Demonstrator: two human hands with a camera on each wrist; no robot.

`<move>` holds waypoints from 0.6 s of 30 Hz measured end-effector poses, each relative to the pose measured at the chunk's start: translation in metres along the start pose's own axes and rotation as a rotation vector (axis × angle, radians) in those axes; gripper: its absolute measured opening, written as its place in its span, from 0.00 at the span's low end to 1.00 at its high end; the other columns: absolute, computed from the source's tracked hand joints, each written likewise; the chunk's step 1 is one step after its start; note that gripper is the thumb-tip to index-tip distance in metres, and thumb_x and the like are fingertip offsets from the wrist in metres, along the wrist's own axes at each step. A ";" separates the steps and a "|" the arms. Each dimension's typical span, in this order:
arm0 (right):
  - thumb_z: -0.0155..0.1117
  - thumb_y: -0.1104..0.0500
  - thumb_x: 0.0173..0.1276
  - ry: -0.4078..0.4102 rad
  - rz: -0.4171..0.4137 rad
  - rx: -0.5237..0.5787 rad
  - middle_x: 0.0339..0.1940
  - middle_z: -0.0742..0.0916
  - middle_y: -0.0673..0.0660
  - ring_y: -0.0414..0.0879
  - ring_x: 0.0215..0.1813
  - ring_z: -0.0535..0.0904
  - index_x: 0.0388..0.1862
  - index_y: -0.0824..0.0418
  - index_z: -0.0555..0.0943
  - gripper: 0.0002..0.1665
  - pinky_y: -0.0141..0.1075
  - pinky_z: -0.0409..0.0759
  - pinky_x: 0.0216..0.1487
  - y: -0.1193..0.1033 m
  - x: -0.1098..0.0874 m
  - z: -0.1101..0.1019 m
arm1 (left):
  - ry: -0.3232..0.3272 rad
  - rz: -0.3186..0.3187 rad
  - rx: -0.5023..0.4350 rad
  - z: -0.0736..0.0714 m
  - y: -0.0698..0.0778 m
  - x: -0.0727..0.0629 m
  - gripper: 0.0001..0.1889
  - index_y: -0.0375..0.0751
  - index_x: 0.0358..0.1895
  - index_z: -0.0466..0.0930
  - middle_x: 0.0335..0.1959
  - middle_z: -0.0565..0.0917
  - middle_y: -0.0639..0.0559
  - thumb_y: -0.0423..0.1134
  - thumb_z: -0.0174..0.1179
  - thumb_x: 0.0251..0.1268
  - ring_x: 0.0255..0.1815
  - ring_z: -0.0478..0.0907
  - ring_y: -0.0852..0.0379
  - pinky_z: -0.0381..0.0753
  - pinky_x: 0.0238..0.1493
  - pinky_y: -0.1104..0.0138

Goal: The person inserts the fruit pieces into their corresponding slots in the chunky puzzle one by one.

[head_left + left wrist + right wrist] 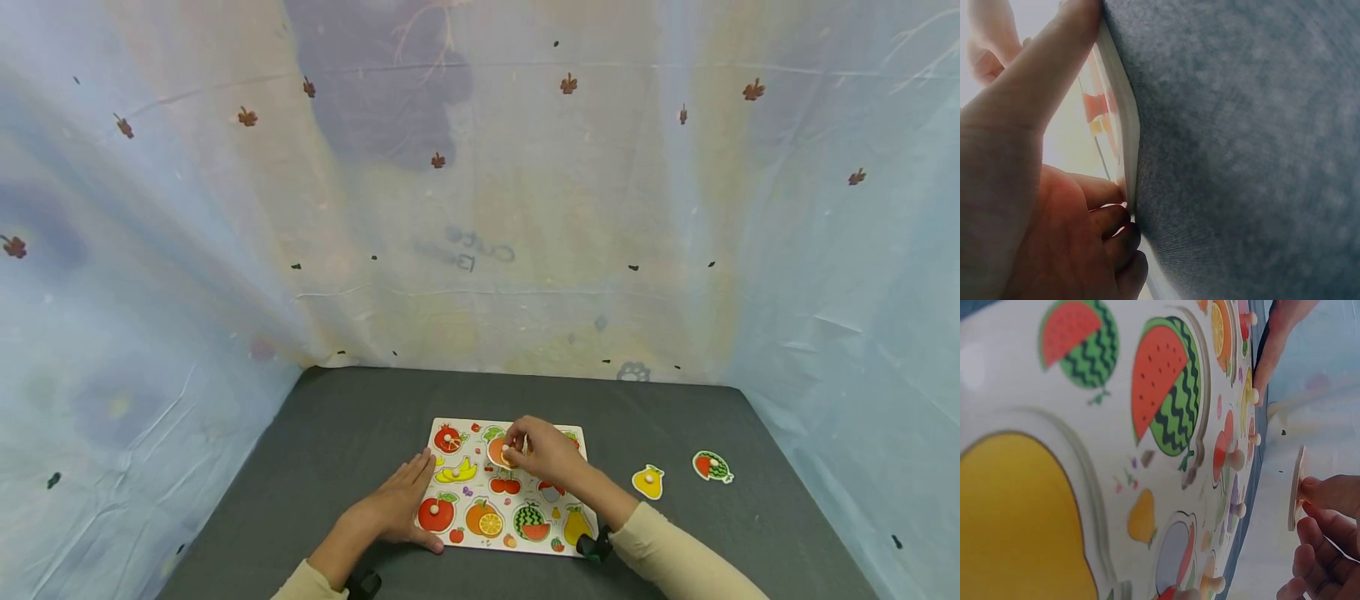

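A fruit knob-puzzle board (517, 493) lies flat on the dark grey table. My right hand (551, 454) pinches an orange puzzle piece (497, 450) between thumb and fingertips over the upper middle of the board. In the right wrist view that piece (1296, 494) shows edge-on, raised off the board. My left hand (397, 504) rests at the board's left side, fingers extended along the edge and thumb by the front left corner. Its fingertips (1125, 228) touch the board's rim in the left wrist view. Knobbed pieces such as the apple (435, 512) and bananas (456, 472) sit in the board.
Loose on the table to the right lie a pear piece (648, 482) and a watermelon piece (712, 467). The board's watermelon spot (1169, 387) and yellow pear spot (1022, 519) carry no knobs. A patterned curtain (480, 208) surrounds the table (360, 417) at back and sides.
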State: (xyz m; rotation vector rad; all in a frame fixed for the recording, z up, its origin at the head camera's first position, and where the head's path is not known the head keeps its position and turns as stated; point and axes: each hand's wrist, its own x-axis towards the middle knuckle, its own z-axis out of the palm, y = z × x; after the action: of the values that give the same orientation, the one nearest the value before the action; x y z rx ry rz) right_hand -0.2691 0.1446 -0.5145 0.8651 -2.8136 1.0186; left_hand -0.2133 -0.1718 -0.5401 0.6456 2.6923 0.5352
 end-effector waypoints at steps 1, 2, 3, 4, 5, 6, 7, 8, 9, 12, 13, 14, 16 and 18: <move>0.74 0.55 0.76 -0.003 -0.005 0.003 0.35 0.82 0.47 0.39 0.32 0.73 0.41 0.50 0.85 0.04 0.33 0.76 0.32 0.000 -0.001 0.001 | -0.001 -0.001 0.003 0.000 0.001 0.000 0.75 0.29 0.86 0.49 0.88 0.48 0.34 0.70 0.82 0.44 0.89 0.47 0.35 0.50 0.86 0.42; 0.74 0.55 0.75 -0.006 -0.004 0.001 0.35 0.82 0.47 0.38 0.32 0.73 0.41 0.50 0.85 0.04 0.33 0.76 0.32 0.000 -0.001 0.002 | 0.001 0.002 0.006 -0.001 0.001 0.000 0.75 0.28 0.86 0.49 0.88 0.48 0.33 0.70 0.83 0.44 0.88 0.48 0.35 0.51 0.86 0.41; 0.74 0.54 0.76 -0.010 0.001 -0.003 0.35 0.81 0.45 0.38 0.32 0.73 0.41 0.49 0.85 0.04 0.33 0.76 0.32 0.000 -0.002 0.003 | 0.000 0.000 0.007 -0.001 0.001 0.000 0.75 0.29 0.86 0.49 0.88 0.48 0.33 0.69 0.83 0.44 0.88 0.47 0.35 0.50 0.86 0.42; 0.74 0.54 0.75 -0.013 0.003 -0.008 0.35 0.81 0.44 0.37 0.31 0.73 0.41 0.48 0.85 0.05 0.32 0.76 0.32 0.000 -0.002 0.004 | 0.001 0.000 0.009 0.000 0.001 0.000 0.74 0.28 0.86 0.49 0.88 0.48 0.33 0.69 0.83 0.44 0.88 0.47 0.35 0.51 0.86 0.41; 0.74 0.53 0.75 -0.016 0.005 -0.011 0.35 0.81 0.44 0.37 0.31 0.73 0.41 0.47 0.85 0.05 0.32 0.76 0.31 0.000 -0.003 0.005 | 0.003 0.000 0.012 0.000 0.001 0.000 0.74 0.28 0.86 0.49 0.88 0.48 0.33 0.69 0.83 0.44 0.88 0.48 0.35 0.51 0.86 0.41; 0.74 0.53 0.76 -0.020 0.007 -0.013 0.34 0.80 0.43 0.37 0.31 0.73 0.40 0.47 0.85 0.05 0.32 0.76 0.31 -0.001 -0.003 0.006 | 0.007 0.000 0.005 0.000 0.002 0.000 0.74 0.28 0.86 0.49 0.88 0.49 0.33 0.68 0.83 0.44 0.88 0.48 0.35 0.51 0.86 0.42; 0.74 0.53 0.75 -0.023 0.004 -0.014 0.34 0.80 0.43 0.37 0.30 0.72 0.40 0.47 0.85 0.05 0.32 0.75 0.30 -0.001 -0.004 0.006 | 0.007 0.000 0.007 0.000 0.002 0.000 0.74 0.28 0.86 0.49 0.88 0.49 0.32 0.68 0.83 0.44 0.88 0.48 0.35 0.51 0.86 0.42; 0.74 0.52 0.75 -0.025 0.010 -0.023 0.34 0.80 0.42 0.37 0.30 0.72 0.40 0.46 0.84 0.05 0.32 0.75 0.30 -0.001 -0.005 0.007 | 0.009 0.002 0.010 0.000 0.001 0.000 0.74 0.27 0.85 0.50 0.88 0.49 0.32 0.68 0.83 0.44 0.88 0.48 0.34 0.51 0.85 0.41; 0.74 0.52 0.75 -0.027 0.011 -0.029 0.33 0.80 0.42 0.37 0.30 0.72 0.39 0.45 0.84 0.06 0.32 0.75 0.30 -0.002 -0.005 0.007 | 0.006 0.002 0.015 0.000 0.002 -0.001 0.74 0.28 0.85 0.49 0.88 0.48 0.32 0.68 0.83 0.45 0.88 0.48 0.34 0.51 0.86 0.42; 0.74 0.52 0.75 -0.039 0.014 -0.033 0.33 0.80 0.41 0.37 0.30 0.73 0.39 0.45 0.84 0.06 0.32 0.75 0.30 -0.004 -0.006 0.009 | 0.007 0.006 0.021 0.000 0.001 -0.001 0.74 0.27 0.85 0.49 0.88 0.49 0.32 0.68 0.83 0.45 0.88 0.48 0.34 0.52 0.85 0.42; 0.75 0.52 0.75 -0.043 0.015 -0.032 0.33 0.80 0.41 0.37 0.30 0.73 0.39 0.45 0.84 0.06 0.32 0.75 0.31 -0.004 -0.007 0.009 | 0.006 0.007 0.022 0.000 0.001 -0.001 0.74 0.27 0.85 0.49 0.88 0.49 0.32 0.68 0.83 0.45 0.88 0.48 0.34 0.52 0.85 0.41; 0.74 0.51 0.75 -0.049 0.022 -0.032 0.33 0.80 0.40 0.37 0.31 0.73 0.38 0.45 0.84 0.06 0.32 0.76 0.31 -0.005 -0.007 0.010 | 0.006 0.008 0.024 0.000 0.001 -0.001 0.74 0.27 0.85 0.50 0.88 0.49 0.32 0.68 0.83 0.44 0.88 0.49 0.34 0.52 0.85 0.41; 0.74 0.52 0.75 -0.062 0.022 -0.024 0.33 0.80 0.40 0.37 0.32 0.73 0.38 0.45 0.84 0.06 0.32 0.76 0.33 -0.006 -0.007 0.011 | 0.003 0.004 0.024 0.000 0.001 0.000 0.74 0.27 0.85 0.49 0.88 0.49 0.32 0.68 0.83 0.44 0.88 0.49 0.35 0.52 0.85 0.42; 0.74 0.52 0.75 -0.074 0.021 -0.015 0.33 0.80 0.40 0.37 0.32 0.73 0.38 0.45 0.84 0.06 0.32 0.76 0.32 -0.007 -0.008 0.013 | -0.003 -0.004 0.029 0.000 0.002 0.000 0.74 0.27 0.85 0.49 0.88 0.49 0.33 0.69 0.82 0.44 0.88 0.48 0.36 0.53 0.85 0.42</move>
State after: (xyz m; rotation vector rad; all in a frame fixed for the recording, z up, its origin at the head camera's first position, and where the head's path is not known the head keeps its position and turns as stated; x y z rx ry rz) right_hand -0.2566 0.1368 -0.5224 0.8929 -2.8933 0.9872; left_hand -0.2124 -0.1701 -0.5396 0.6474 2.7027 0.4951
